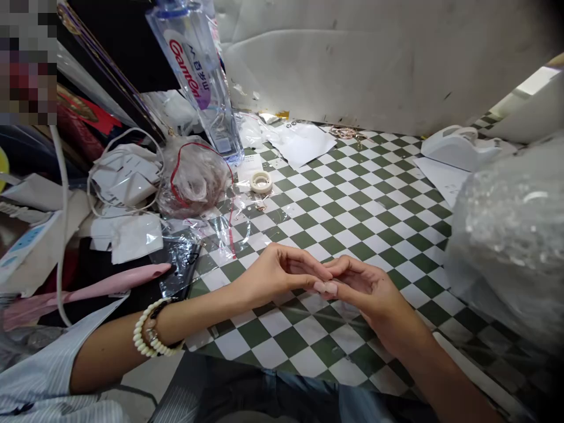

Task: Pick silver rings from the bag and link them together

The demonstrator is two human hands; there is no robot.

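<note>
The person's 2 hands meet above the checkered mat, left hand and right hand curled, fingertips pressed together (pinching something tiny? I can't tell from here).

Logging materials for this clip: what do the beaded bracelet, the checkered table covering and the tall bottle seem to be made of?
The beaded bracelet looks like polished cream plastic or bone; its sheen cannot settle which. The checkered table covering looks like vinyl or oilcloth, going by its smooth, faintly shiny surface. The tall bottle looks like clear plastic: see-through, with a printed label.
</note>
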